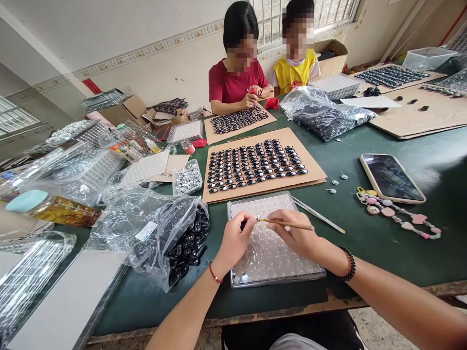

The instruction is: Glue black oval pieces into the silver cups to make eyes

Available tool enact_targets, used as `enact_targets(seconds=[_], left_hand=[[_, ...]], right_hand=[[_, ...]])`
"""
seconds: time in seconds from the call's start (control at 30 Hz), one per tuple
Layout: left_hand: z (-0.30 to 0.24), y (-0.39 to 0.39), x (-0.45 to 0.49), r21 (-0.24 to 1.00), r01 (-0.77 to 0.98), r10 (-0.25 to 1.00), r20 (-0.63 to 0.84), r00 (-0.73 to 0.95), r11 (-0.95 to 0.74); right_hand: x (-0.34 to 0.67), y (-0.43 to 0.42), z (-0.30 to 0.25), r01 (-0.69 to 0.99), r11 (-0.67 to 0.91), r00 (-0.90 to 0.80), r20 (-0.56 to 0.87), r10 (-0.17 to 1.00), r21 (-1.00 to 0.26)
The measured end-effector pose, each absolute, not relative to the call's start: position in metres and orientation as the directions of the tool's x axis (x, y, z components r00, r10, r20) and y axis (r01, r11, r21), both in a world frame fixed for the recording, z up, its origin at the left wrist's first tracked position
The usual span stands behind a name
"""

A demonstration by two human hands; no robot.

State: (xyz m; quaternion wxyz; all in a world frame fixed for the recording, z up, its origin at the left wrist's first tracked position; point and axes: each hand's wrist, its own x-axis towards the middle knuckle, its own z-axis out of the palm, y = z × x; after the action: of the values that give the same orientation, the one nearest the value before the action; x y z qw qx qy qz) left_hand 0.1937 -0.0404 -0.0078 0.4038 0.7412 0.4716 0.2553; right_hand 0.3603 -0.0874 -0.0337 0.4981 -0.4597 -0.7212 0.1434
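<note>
My left hand (233, 239) is closed in a pinch on a small dark bead over a clear blister tray (277, 262) of little domes. My right hand (292, 233) grips a thin wooden stick (288, 223) whose tip touches the bead at the left fingertips. Beyond the tray lies a cardboard sheet (310, 167) covered in rows of several glossy black oval beads (255, 163). A clear plastic bag of loose black beads (186, 240) sits just left of my left hand.
Two people sit across the green table (365, 233); one works at another cardboard of beads (237, 119). A phone (392, 177) and a pink bead chain (399, 216) lie right. A small tub of silver parts (188, 179), tweezers (317, 215) and stacked trays (83, 165) crowd the left.
</note>
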Motion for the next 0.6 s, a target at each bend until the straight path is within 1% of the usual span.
enact_targets(seconds=[0.07,0.17,0.27,0.33,0.37,0.4,0.47,0.53,0.6], left_hand=[[-0.007,-0.040,0.193,0.851,0.473,0.911,0.017,0.411,-0.229],[-0.006,-0.040,0.191,0.861,0.445,0.914,0.056,0.401,-0.248],[-0.005,-0.037,0.186,0.876,0.419,0.944,0.108,0.310,-0.238],[-0.005,-0.033,0.183,0.891,0.397,0.963,0.137,0.232,-0.222],[-0.005,-0.032,0.182,0.895,0.388,0.965,0.142,0.222,-0.221],[-0.005,-0.031,0.182,0.897,0.382,0.961,0.135,0.242,-0.222],[-0.005,-0.033,0.184,0.902,0.368,0.936,0.098,0.337,-0.227],[-0.005,-0.041,0.188,0.915,0.337,0.901,0.058,0.431,-0.220],[-0.006,-0.051,0.194,0.929,0.302,0.885,0.055,0.462,-0.215]], right_hand=[[0.360,-0.088,-0.033,0.498,0.559,-0.130,0.580,0.804,-0.663],[0.360,-0.089,-0.031,0.479,0.574,-0.124,0.597,0.793,-0.664],[0.361,-0.090,-0.031,0.448,0.571,-0.074,0.608,0.790,-0.688],[0.363,-0.090,-0.030,0.408,0.561,-0.011,0.611,0.792,-0.720],[0.363,-0.089,-0.030,0.384,0.554,0.027,0.608,0.793,-0.739],[0.363,-0.090,-0.030,0.355,0.543,0.061,0.599,0.798,-0.761],[0.362,-0.090,-0.030,0.292,0.520,0.108,0.568,0.816,-0.803],[0.359,-0.092,-0.030,0.229,0.495,0.119,0.528,0.841,-0.838],[0.356,-0.095,-0.029,0.184,0.476,0.106,0.499,0.860,-0.860]])
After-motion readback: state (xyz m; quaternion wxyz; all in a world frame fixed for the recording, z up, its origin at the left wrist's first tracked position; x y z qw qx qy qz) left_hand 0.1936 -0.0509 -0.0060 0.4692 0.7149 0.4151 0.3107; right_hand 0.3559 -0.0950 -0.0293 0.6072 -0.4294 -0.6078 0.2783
